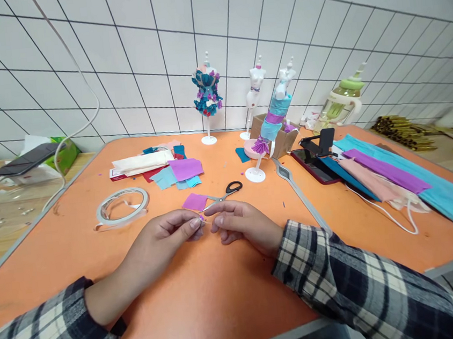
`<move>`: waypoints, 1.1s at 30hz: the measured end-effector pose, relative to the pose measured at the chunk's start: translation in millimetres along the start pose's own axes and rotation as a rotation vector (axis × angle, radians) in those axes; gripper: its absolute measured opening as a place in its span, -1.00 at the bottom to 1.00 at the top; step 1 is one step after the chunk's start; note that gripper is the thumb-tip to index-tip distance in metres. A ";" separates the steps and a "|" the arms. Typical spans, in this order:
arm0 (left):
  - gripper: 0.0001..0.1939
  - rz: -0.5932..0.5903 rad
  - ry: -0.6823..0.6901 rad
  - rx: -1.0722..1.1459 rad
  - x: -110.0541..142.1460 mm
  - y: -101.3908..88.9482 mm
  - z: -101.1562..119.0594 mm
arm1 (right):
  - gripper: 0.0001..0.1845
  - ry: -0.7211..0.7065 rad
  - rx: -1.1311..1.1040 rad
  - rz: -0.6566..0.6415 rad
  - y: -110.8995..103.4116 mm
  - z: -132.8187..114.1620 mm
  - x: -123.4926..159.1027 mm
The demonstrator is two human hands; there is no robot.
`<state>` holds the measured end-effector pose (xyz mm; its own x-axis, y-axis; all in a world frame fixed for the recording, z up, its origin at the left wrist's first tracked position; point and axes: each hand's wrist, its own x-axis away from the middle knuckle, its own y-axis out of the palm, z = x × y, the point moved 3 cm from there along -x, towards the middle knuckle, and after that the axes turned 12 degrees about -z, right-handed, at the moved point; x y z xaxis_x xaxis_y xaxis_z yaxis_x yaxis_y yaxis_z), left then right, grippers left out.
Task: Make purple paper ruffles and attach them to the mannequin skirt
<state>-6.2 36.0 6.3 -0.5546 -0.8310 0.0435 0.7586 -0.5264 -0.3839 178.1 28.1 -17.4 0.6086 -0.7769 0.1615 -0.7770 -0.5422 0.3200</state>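
Over the orange table [193, 313], the left hand [170, 233] pinches a small purple scrap [201, 218] between thumb and fingers; the right hand [242, 223] curls just beside it, though I can't tell whether its fingertips meet. Beyond lie a purple square [195, 201] and scissors [222, 198], then a teal-decked dress form [207, 93] near the tiled wall [137, 55].

We are looking out from the person's head, facing forward and down across the orange table [176, 309] from above its near edge. We are getting a wide view, with the left hand [170, 232] and right hand [242, 224] close below the middle and the tiled wall [177, 58] standing farther off behind.
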 end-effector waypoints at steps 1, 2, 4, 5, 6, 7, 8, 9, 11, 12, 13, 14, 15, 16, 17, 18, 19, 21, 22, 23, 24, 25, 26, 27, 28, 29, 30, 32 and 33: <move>-0.74 -0.001 -0.003 -0.002 -0.1 0.1 0.1 | -0.59 -0.009 0.023 0.006 0.7 0.9 -0.4; -0.74 -0.004 -0.006 0.000 -0.2 0.3 0.2 | -0.61 -0.019 0.040 0.013 1.3 1.8 -1.1; -0.74 -0.012 -0.007 0.012 -0.2 1.3 0.0 | -0.62 -0.029 0.054 0.022 1.9 3.8 -2.7; -0.75 -0.019 0.000 0.019 -0.1 1.8 -0.2 | -0.61 -0.024 0.055 0.019 1.9 4.6 -3.6; -0.75 -0.033 0.013 0.028 0.2 2.4 -0.5 | -0.58 -0.015 0.058 0.005 1.7 5.2 -4.5; -0.75 -0.060 0.030 0.038 0.5 3.2 -0.9 | -0.56 -0.001 0.067 -0.020 1.4 5.6 -5.3; -0.76 -0.105 0.044 0.050 0.9 4.4 -1.5 | -0.54 0.011 0.086 -0.053 0.9 5.8 -6.1; -0.76 -0.167 0.052 0.063 1.3 5.9 -2.2 | -0.55 0.017 0.123 -0.093 0.5 5.6 -6.6; -0.75 -0.306 0.033 0.099 2.6 9.2 -3.8 | -0.64 -0.009 0.271 -0.164 -0.4 4.4 -7.0; -0.74 -0.368 0.008 0.117 3.4 10.5 -4.4 | -0.72 -0.042 0.372 -0.187 -0.5 3.5 -6.8; -0.74 -0.416 -0.019 0.131 4.0 11.5 -4.7 | -0.81 -0.083 0.478 -0.200 -0.2 2.6 -6.3; -0.74 -0.449 -0.044 0.140 4.6 12.1 -4.5 | -0.88 -0.129 0.581 -0.204 0.4 1.7 -5.5; -0.75 -0.471 -0.063 0.141 5.0 12.4 -3.8 | -0.93 -0.175 0.673 -0.198 1.3 0.9 -4.4; -0.75 -0.485 -0.082 0.133 5.3 12.7 -3.0 | -0.95 -0.218 0.755 -0.184 2.5 0.0 -3.2; -0.75 -0.494 -0.100 0.118 5.6 13.0 -2.1 | -0.95 -0.255 0.835 -0.173 4.0 -0.9 -2.0; -0.75 -0.498 -0.119 0.099 5.9 13.5 -1.4 | -0.95 -0.289 0.915 -0.160 5.6 -1.9 -0.7; -0.75 -0.498 -0.140 0.077 6.3 14.1 -0.9 | -0.95 -0.320 0.995 -0.146 7.4 -3.2 0.5; -0.77 -0.485 -0.177 0.014 7.2 15.5 -1.1 | -0.95 -0.375 1.142 -0.131 11.0 -5.9 3.0; -0.78 -0.471 -0.186 -0.031 7.8 16.0 -1.5 | -0.95 -0.404 1.210 -0.129 12.9 -7.2 4.3; -0.78 -0.452 -0.187 -0.085 8.3 16.4 -2.0 | -0.94 -0.431 1.274 -0.123 14.6 -8.2 5.8; -0.78 -0.433 -0.185 -0.142 8.8 16.7 -2.6 | -0.94 -0.458 1.337 -0.110 16.2 -9.0 7.4; -0.78 -0.412 -0.179 -0.197 9.2 16.8 -3.2 | -0.93 -0.484 1.401 -0.090 17.8 -9.4 9.2; -0.77 -0.392 -0.175 -0.244 9.4 16.7 -3.7 | -0.91 -0.506 1.464 -0.066 19.3 -9.3 10.9; -0.76 -0.372 -0.172 -0.281 9.4 16.5 -4.3 | -0.90 -0.526 1.525 -0.039 20.8 -8.8 12.7; -0.74 -0.351 -0.174 -0.304 9.1 16.0 -4.8 | -0.88 -0.544 1.584 -0.012 22.4 -8.2 14.4; -0.74 -0.323 -0.176 -0.312 8.5 15.2 -5.3 | -0.86 -0.565 1.639 0.013 24.3 -7.5 16.1; -0.74 -0.289 -0.177 -0.300 7.7 14.3 -5.7 | -0.85 -0.587 1.687 0.042 26.2 -7.2 17.8; -0.77 -0.214 -0.170 -0.200 5.7 12.7 -6.5 | -0.83 -0.630 1.756 0.105 30.4 -7.9 21.1; -0.79 -0.180 -0.164 -0.113 4.9 12.4 -7.2 | -0.81 -0.651 1.777 0.139 32.6 -9.1 22.8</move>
<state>-2.0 26.7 -4.9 -0.6075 -0.7485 0.2658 0.6043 -0.6527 -0.4569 168.2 -4.4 5.2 0.7184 -0.5912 -0.3665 -0.3093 0.2004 -0.9296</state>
